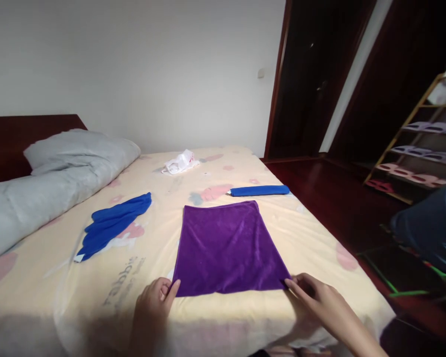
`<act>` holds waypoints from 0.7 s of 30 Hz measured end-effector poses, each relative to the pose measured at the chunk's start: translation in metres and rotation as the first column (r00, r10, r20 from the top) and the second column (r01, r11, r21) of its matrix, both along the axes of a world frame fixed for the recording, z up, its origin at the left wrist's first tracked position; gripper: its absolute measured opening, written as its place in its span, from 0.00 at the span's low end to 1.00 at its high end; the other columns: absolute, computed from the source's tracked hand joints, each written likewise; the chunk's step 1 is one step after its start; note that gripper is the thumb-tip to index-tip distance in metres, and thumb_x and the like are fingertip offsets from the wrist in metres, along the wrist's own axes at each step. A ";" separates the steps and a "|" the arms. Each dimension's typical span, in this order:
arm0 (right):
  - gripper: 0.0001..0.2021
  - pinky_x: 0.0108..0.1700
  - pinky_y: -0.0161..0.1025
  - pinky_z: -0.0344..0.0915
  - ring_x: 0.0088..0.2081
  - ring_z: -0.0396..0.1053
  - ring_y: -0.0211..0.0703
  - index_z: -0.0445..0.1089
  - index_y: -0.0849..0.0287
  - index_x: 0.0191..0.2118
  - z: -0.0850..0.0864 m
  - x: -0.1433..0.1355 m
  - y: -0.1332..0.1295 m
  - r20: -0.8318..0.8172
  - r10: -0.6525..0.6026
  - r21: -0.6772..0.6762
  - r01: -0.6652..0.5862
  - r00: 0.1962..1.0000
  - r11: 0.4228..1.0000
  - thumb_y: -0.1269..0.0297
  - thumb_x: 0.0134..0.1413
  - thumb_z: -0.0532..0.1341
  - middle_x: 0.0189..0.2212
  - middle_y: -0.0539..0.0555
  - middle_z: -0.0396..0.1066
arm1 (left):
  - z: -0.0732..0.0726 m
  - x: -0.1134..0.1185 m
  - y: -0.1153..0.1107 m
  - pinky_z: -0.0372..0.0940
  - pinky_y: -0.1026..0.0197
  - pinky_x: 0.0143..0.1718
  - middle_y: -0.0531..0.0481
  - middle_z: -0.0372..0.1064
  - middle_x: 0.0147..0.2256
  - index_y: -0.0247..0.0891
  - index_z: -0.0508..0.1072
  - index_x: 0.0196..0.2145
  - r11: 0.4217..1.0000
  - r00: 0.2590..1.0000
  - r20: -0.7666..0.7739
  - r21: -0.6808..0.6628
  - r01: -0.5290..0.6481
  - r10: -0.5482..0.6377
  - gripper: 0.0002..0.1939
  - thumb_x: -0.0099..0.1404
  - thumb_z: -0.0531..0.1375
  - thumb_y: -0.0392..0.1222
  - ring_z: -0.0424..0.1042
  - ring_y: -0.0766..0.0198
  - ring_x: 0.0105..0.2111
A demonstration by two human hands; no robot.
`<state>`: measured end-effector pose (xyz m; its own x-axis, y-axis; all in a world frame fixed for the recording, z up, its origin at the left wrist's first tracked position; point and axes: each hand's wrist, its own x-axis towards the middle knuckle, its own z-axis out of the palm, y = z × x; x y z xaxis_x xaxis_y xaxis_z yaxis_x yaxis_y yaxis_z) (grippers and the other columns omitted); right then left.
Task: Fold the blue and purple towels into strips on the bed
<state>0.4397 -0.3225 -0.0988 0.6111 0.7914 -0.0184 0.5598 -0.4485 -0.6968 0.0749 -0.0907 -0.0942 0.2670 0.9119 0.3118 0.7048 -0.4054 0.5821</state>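
Note:
A purple cloth lies spread in a rough square on the bed, its near edge toward me. My left hand pinches its near left corner between thumb and fingers. At the near right corner, my right hand pinches the fabric the same way. Beyond the cloth's far edge, a blue cloth is rolled into a narrow strip with a small white tag at its left end. Another blue cloth lies loosely bunched to the left, a white tag at its near end.
The bed has a cream patterned sheet. A grey quilt lies along its left side, and a crumpled white plastic bag sits toward the far end. On the right, a shoe rack holds several slippers near a dark door.

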 end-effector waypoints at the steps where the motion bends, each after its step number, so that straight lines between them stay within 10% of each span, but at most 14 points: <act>1: 0.20 0.33 0.42 0.65 0.32 0.75 0.53 0.74 0.47 0.31 -0.004 -0.006 -0.002 -0.018 -0.027 0.030 0.027 0.999 0.999 0.38 0.54 0.56 0.29 0.52 0.78 | -0.005 -0.003 -0.008 0.59 0.60 0.33 0.50 0.70 0.25 0.45 0.70 0.25 1.000 1.000 -0.022 0.030 0.005 -0.005 0.15 0.61 0.60 0.56 0.68 0.56 0.28; 9: 0.20 0.34 0.40 0.65 0.32 0.71 0.49 0.72 0.54 0.28 -0.013 0.013 0.001 -0.106 0.065 0.291 -0.031 0.992 0.956 0.43 0.52 0.56 0.27 0.53 0.75 | -0.007 -0.016 -0.006 0.60 0.60 0.33 0.48 0.74 0.28 0.44 0.74 0.28 0.992 0.999 -0.047 0.126 0.002 0.004 0.21 0.66 0.53 0.60 0.72 0.55 0.31; 21: 0.15 0.35 0.40 0.63 0.30 0.68 0.47 0.74 0.54 0.28 -0.026 0.015 -0.027 0.080 0.146 0.293 -0.163 0.986 0.942 0.51 0.54 0.56 0.25 0.52 0.71 | -0.007 -0.037 -0.024 0.61 0.61 0.33 0.49 0.73 0.26 0.45 0.76 0.28 0.986 0.998 -0.053 0.161 -0.036 0.045 0.17 0.64 0.56 0.57 0.73 0.56 0.31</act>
<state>0.4551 -0.3491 -0.1246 0.4739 0.8403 0.2634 0.6479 -0.1301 -0.7505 0.0384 -0.1152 -0.1014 0.2522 0.8619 0.4399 0.7520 -0.4607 0.4715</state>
